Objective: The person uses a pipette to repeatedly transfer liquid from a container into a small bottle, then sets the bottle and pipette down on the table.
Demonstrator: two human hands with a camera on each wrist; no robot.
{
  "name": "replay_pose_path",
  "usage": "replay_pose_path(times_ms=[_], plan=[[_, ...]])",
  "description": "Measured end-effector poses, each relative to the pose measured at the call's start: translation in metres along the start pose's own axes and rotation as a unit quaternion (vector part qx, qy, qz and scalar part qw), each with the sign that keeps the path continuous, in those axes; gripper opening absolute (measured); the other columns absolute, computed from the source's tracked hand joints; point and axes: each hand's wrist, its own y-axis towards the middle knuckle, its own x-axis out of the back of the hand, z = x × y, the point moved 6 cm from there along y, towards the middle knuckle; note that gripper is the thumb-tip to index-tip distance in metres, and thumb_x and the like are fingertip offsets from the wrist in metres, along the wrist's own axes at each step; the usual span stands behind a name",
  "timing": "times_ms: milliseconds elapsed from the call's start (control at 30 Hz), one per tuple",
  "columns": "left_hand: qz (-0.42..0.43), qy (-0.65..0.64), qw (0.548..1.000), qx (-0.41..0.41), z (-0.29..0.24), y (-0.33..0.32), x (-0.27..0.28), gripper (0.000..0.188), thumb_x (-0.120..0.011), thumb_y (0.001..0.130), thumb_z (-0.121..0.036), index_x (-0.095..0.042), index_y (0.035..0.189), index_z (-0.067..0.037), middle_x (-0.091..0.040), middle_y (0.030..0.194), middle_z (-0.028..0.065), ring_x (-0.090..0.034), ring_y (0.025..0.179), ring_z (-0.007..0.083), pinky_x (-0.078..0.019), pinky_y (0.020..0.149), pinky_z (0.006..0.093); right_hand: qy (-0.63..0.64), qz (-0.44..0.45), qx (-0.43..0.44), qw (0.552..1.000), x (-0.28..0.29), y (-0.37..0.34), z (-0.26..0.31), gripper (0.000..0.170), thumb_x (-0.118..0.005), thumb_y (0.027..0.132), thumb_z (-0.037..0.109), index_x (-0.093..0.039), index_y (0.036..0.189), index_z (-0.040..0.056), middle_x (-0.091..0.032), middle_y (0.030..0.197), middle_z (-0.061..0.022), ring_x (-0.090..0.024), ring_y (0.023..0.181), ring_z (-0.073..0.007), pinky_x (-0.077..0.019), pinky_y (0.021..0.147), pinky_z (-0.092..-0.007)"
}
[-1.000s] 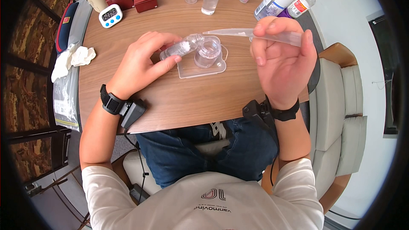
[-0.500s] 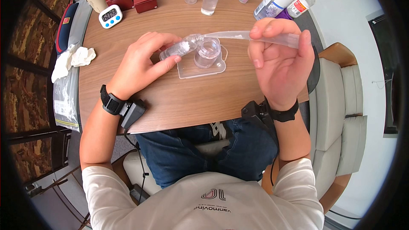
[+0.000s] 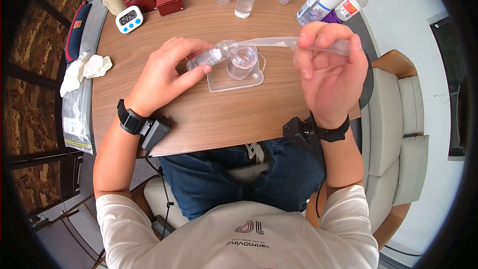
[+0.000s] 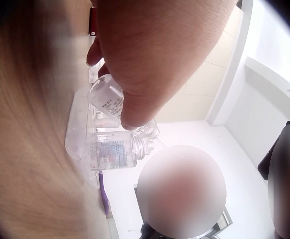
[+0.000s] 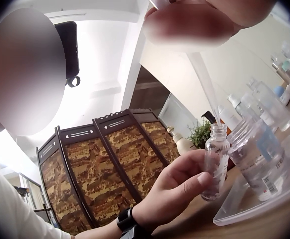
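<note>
My left hand (image 3: 172, 67) holds a small clear bottle (image 3: 211, 56) between thumb and fingers, tilted with its open mouth to the right in the head view. White lettering shows on the bottle. My right hand (image 3: 331, 67) pinches the wide end of a long translucent tapered plastic tube (image 3: 274, 42). Its narrow tip reaches into the mouth of the bottle, as the right wrist view shows. Right beside the bottle, an open clear wide-mouthed jar (image 3: 241, 67) stands on a flat clear plastic tray (image 3: 219, 83).
At the back are a tall clear bottle with liquid (image 3: 246, 2), red boxes (image 3: 170, 1) and a white timer (image 3: 129, 19). Labelled bottles (image 3: 323, 0) lean at the back right. Crumpled tissue (image 3: 97, 66) lies at the left edge of the wooden table (image 3: 224, 124).
The tapered tube's tip has come down from beside the bottle's mouth into it. My right hand has shifted slightly; my left hand keeps the bottle in place.
</note>
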Motion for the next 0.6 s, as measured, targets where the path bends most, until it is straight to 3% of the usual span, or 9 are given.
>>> replay_pose_path(times_ms=[100, 200, 300, 367, 600], plan=[[0.001, 0.007, 1.000, 0.000, -0.001, 0.000, 0.001, 0.034, -0.078, 0.088, -0.017, -0.069, 0.117, -0.002, -0.065, 0.093, 0.0104, -0.061, 0.086, 0.0235, -0.0512, 0.080, 0.0350, 0.036, 0.020, 0.015, 0.999, 0.001, 0.000, 0.004, 0.049, -0.027, 0.110, 0.039, -0.059, 0.101, 0.0028, -0.067, 0.098, -0.0185, -0.045, 0.060, -0.0144, -0.0385, 0.056, -0.0261], [-0.003, 0.008, 1.000, 0.016, 0.001, 0.000, 0.002, 0.034, -0.078, 0.088, -0.017, -0.069, 0.117, -0.002, -0.066, 0.094, 0.0107, -0.063, 0.088, 0.0240, -0.0513, 0.079, 0.0349, -0.007, 0.023, 0.024, 0.999, 0.000, 0.000, 0.004, 0.053, -0.026, 0.110, 0.043, -0.059, 0.102, 0.0030, -0.067, 0.097, -0.0167, -0.045, 0.058, -0.0132, -0.0364, 0.055, -0.0252], [-0.008, 0.002, 1.000, 0.011, 0.001, 0.000, 0.001, 0.034, -0.078, 0.088, -0.016, -0.069, 0.117, -0.002, -0.066, 0.096, 0.0109, -0.064, 0.090, 0.0242, -0.0515, 0.079, 0.0349, -0.084, -0.003, -0.038, 0.996, -0.012, -0.002, -0.017, 0.055, -0.028, 0.112, 0.046, -0.061, 0.105, 0.0021, -0.067, 0.099, -0.0120, -0.049, 0.062, -0.0102, -0.0375, 0.057, -0.0234], [-0.006, 0.001, 1.000, 0.014, 0.000, 0.000, 0.001, 0.034, -0.078, 0.088, -0.016, -0.069, 0.117, -0.002, -0.066, 0.096, 0.0108, -0.064, 0.090, 0.0240, -0.0515, 0.079, 0.0348, -0.147, 0.010, -0.134, 0.980, -0.020, -0.005, -0.036, 0.055, -0.031, 0.113, 0.046, -0.063, 0.111, 0.0007, -0.066, 0.102, -0.0073, -0.052, 0.069, -0.0070, -0.0403, 0.063, -0.0220], [-0.005, 0.005, 1.000, 0.004, 0.000, 0.000, 0.001, 0.034, -0.078, 0.088, -0.016, -0.069, 0.117, -0.002, -0.066, 0.095, 0.0106, -0.064, 0.089, 0.0238, -0.0513, 0.079, 0.0345, -0.158, 0.051, -0.169, 0.971, -0.023, -0.006, -0.049, 0.053, -0.034, 0.113, 0.043, -0.063, 0.115, -0.0009, -0.064, 0.105, -0.0056, -0.053, 0.074, -0.0063, -0.0431, 0.069, -0.0215]])
